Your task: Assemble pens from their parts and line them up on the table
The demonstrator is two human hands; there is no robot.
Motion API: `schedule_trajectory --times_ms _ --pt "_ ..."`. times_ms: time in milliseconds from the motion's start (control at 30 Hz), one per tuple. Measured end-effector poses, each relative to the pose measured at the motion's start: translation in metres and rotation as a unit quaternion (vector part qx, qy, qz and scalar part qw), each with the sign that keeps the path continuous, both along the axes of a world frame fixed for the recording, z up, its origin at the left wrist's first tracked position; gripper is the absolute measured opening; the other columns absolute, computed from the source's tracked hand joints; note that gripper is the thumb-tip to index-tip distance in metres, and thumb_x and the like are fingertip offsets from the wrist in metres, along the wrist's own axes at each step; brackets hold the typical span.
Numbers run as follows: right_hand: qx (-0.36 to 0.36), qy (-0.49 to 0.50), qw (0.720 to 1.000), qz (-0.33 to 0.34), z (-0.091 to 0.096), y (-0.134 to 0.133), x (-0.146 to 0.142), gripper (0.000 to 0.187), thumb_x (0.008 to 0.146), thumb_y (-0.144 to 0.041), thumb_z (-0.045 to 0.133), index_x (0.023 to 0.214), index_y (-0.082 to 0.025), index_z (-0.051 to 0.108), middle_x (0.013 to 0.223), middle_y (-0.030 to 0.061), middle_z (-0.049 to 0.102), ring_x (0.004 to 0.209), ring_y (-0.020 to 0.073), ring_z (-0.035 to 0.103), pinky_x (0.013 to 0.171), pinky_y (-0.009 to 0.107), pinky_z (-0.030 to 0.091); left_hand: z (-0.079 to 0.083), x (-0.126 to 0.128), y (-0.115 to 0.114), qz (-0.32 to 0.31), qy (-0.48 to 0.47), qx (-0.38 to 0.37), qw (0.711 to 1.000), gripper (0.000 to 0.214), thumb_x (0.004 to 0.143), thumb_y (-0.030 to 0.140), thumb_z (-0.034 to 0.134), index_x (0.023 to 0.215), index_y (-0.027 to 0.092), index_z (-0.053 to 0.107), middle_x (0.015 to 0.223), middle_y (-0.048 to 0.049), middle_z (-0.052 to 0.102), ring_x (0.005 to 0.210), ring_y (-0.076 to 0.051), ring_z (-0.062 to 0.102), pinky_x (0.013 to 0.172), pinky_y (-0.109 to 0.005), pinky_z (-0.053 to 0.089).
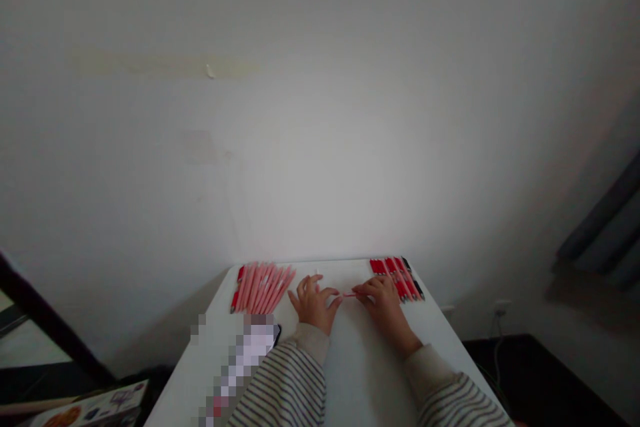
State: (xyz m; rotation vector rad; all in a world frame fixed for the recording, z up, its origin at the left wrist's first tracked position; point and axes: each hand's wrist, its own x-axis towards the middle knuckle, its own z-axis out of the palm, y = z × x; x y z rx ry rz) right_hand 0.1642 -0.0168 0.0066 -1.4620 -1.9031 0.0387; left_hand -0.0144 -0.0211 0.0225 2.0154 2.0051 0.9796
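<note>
My left hand (314, 305) is over the middle of the white table, thumb and index finger pinched at the left end of a thin pink pen part (350, 294). The other fingers of that hand are curled, and a small whitish tip shows just beyond them. From the other side, my right hand (383, 297) grips the right end of the same part between thumb and fingers, covering much of it. A fanned pile of pink pens (263, 288) lies left of my left hand. More pink pens (403, 280) with red and black pieces lie beside and beyond my right hand.
The white table (360, 373) stands against a pale wall (320, 113). A phone-like object (255, 343), partly pixelated, lies left of my left forearm. At lower left is a printed box (95, 407). A dark curtain (607, 220) hangs at right, near a wall socket (501, 307) with a cable.
</note>
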Motion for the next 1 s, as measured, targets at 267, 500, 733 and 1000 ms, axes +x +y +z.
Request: schedule_trajectory --times_ms 267,500,733,1000 --pt "-0.040 -0.015 0.999 0.031 0.0033 -0.0011 -0.0015 0.018 0.080 -0.027 0.067 0.093 -0.037 0.073 0.091 0.0013 0.069 0.102 0.0237 0.050 0.103 0.046 0.026 0.0041 0.0010 -0.0021 -0.006 0.004 -0.021 1.000 0.009 0.066 0.029 0.076 0.069 0.038 0.074 0.128 0.0037 0.060 0.130 -0.030 0.036 0.109 -0.070 0.008" --pt "-0.030 0.011 0.999 0.006 -0.0003 0.0008 0.0001 0.017 0.081 -0.029 0.065 0.096 -0.031 0.072 0.090 0.0029 0.070 0.103 0.0251 0.052 0.099 0.043 0.033 0.0042 0.0000 -0.0013 -0.013 0.000 -0.041 0.999 0.008 0.067 0.031 0.075 0.071 0.038 0.075 0.130 0.0025 0.059 0.131 -0.031 0.035 0.108 -0.072 0.005" --pt "-0.016 0.043 0.998 -0.035 -0.0037 0.0029 0.0031 0.014 0.079 -0.035 0.066 0.088 -0.026 0.072 0.089 0.0048 0.070 0.101 0.0260 0.054 0.095 0.043 0.036 0.0051 0.0011 -0.0022 -0.010 0.006 -0.041 0.999 0.008 0.067 0.030 0.074 0.071 0.037 0.075 0.130 0.0022 0.059 0.130 -0.030 0.035 0.108 -0.071 0.006" --pt "-0.021 0.029 0.999 -0.015 0.0017 0.0004 0.0018 0.011 0.079 -0.034 0.067 0.085 -0.027 0.072 0.087 0.0030 0.070 0.100 0.0245 0.054 0.096 0.040 0.033 0.0043 0.0023 -0.0024 -0.005 0.016 -0.040 0.999 0.010 0.067 0.030 0.075 0.071 0.038 0.074 0.128 0.0026 0.059 0.130 -0.030 0.036 0.108 -0.071 0.008"
